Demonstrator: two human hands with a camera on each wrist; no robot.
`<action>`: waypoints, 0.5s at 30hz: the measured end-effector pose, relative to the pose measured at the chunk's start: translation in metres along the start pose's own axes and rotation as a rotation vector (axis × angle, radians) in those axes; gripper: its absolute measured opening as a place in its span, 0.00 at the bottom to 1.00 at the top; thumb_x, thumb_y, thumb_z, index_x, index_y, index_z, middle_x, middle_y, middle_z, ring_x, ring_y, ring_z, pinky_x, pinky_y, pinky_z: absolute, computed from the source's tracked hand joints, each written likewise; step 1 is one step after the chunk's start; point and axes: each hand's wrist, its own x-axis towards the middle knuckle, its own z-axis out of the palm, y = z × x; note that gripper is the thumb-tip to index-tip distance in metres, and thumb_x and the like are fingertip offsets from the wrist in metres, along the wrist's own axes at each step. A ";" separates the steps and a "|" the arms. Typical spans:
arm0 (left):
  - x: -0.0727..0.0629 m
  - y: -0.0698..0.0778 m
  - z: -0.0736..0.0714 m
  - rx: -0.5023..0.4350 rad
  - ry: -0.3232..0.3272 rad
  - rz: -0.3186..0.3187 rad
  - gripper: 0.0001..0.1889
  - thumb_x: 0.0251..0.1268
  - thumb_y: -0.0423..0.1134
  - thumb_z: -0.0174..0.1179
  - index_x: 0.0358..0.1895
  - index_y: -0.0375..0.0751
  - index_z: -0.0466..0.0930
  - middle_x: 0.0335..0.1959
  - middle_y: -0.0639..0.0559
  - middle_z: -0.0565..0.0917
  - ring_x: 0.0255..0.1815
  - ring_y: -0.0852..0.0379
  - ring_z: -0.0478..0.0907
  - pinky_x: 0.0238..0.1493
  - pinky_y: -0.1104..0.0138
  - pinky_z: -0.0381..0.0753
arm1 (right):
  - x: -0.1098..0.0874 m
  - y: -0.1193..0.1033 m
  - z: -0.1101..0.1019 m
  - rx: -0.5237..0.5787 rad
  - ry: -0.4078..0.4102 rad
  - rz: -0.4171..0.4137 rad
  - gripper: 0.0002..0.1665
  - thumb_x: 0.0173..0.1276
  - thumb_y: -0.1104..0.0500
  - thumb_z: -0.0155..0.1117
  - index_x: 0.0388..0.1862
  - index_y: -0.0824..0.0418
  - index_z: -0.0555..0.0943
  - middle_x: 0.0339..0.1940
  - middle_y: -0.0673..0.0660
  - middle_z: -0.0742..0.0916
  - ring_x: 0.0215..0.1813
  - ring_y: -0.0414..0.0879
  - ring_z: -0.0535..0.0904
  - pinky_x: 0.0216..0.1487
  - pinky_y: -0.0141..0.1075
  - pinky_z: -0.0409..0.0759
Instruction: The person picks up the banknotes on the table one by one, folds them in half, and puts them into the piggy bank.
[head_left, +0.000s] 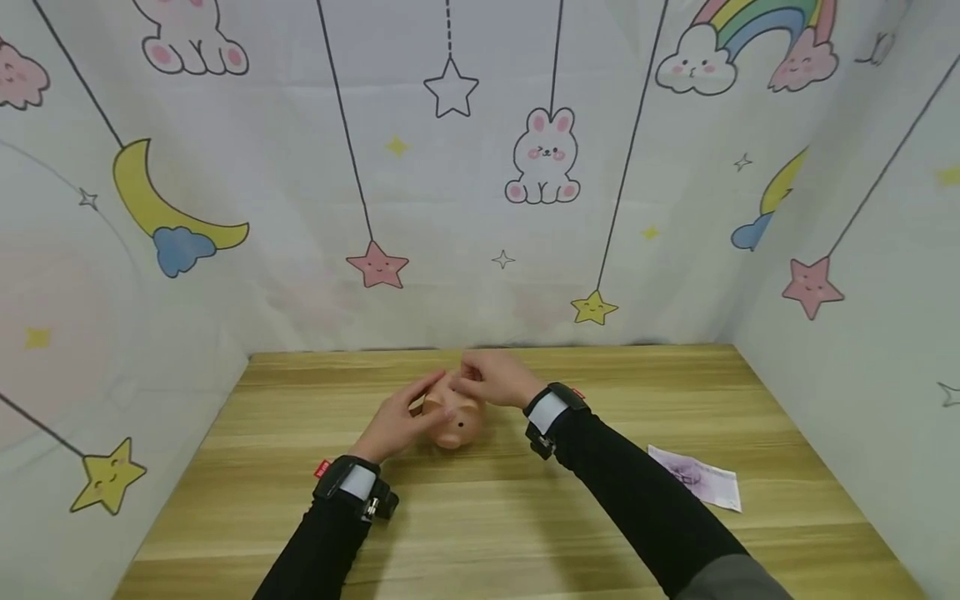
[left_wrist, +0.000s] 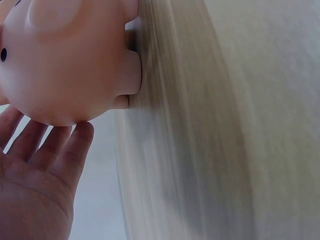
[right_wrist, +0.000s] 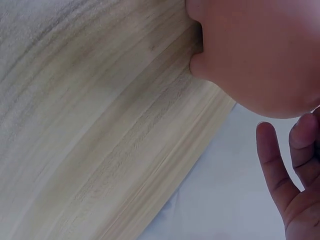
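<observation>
A pink piggy bank [head_left: 467, 410] stands on the wooden table with its snout towards me. My left hand [head_left: 397, 421] grips it from the left, thumb across the front and fingers along the far side. The left wrist view shows those fingertips [left_wrist: 84, 129] against the rounded body. At the top right of the pig, my right hand [head_left: 501, 379] has its thumb and forefinger brought together over the back. In the right wrist view its other fingers [right_wrist: 272, 160] are bent beside the pig's body. I cannot tell whether the right fingertips pinch something there.
A purple banknote [head_left: 701, 479] lies creased on the right part of the table [head_left: 480, 533], beside my right forearm. White cloth walls [head_left: 465, 167] printed with stars and rabbits close in the table at the back and both sides.
</observation>
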 end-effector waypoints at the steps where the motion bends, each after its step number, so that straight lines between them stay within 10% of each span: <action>1: 0.000 0.000 0.000 -0.003 -0.001 0.001 0.37 0.75 0.42 0.70 0.82 0.44 0.67 0.80 0.41 0.70 0.81 0.41 0.65 0.76 0.46 0.69 | 0.000 0.001 0.001 0.002 -0.004 0.003 0.19 0.82 0.46 0.64 0.32 0.53 0.75 0.26 0.47 0.77 0.27 0.39 0.71 0.31 0.33 0.69; 15: 0.000 -0.002 -0.001 0.017 -0.002 -0.020 0.38 0.74 0.46 0.71 0.83 0.47 0.67 0.80 0.42 0.70 0.81 0.41 0.66 0.76 0.47 0.69 | 0.000 -0.003 -0.007 0.029 -0.029 0.028 0.18 0.83 0.47 0.64 0.33 0.54 0.77 0.24 0.47 0.77 0.24 0.39 0.71 0.29 0.32 0.67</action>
